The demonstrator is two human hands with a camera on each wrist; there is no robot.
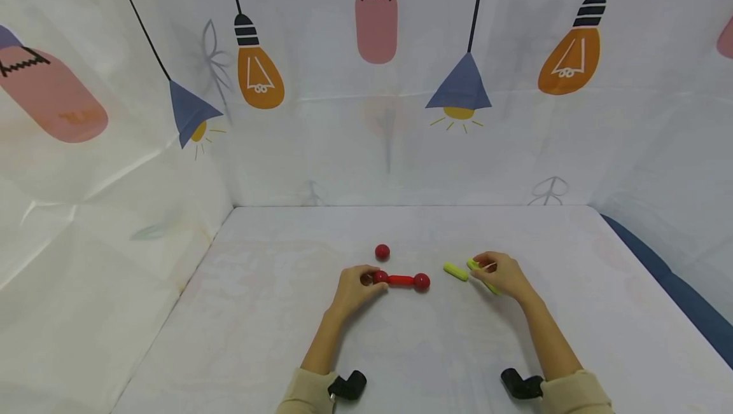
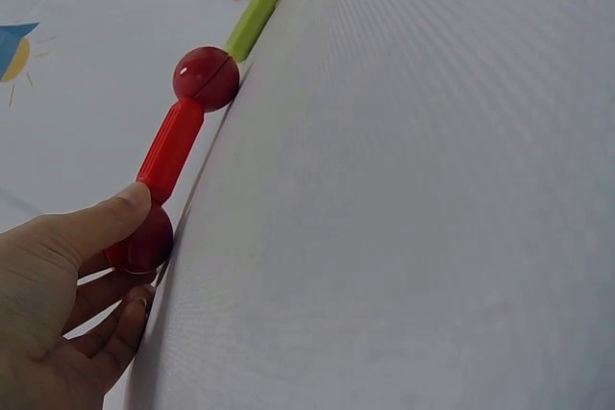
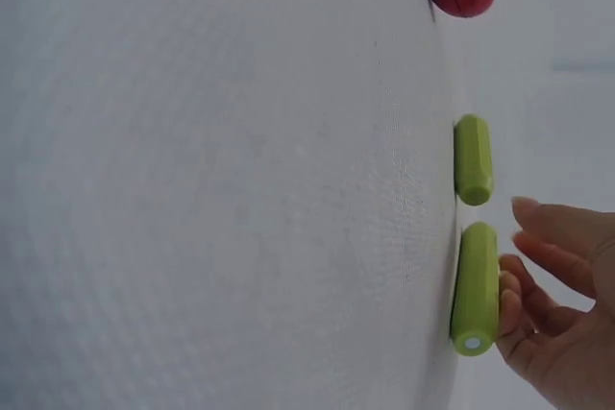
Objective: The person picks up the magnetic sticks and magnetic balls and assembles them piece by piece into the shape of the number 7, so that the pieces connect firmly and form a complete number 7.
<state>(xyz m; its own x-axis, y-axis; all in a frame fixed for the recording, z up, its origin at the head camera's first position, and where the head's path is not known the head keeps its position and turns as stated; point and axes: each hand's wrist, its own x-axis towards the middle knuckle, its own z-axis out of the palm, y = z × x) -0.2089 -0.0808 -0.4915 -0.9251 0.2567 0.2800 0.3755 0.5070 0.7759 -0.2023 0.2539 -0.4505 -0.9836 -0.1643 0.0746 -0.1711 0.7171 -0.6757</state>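
Note:
My left hand [image 1: 354,290] holds the ball at the left end of a red dumbbell-shaped piece [image 1: 401,281], thumb on one side and fingers on the other. This piece is a red rod [image 2: 173,149] with a dark red ball [image 2: 207,79] at each end. My right hand [image 1: 502,274] is over a longer yellow-green rod [image 3: 476,290] lying on the table, its fingers loosely bent beside the rod and its thumb apart from it. Whether a fingertip touches that rod I cannot tell. A second yellow-green rod [image 1: 455,271] lies just left of the right hand.
A loose red ball [image 1: 382,252] sits behind the dumbbell-shaped piece on the white table [image 1: 424,350]. White sheeting printed with lamps [image 1: 343,140] hangs around the table's back and sides. Dark blue cloth [image 1: 676,293] shows beyond the right edge.

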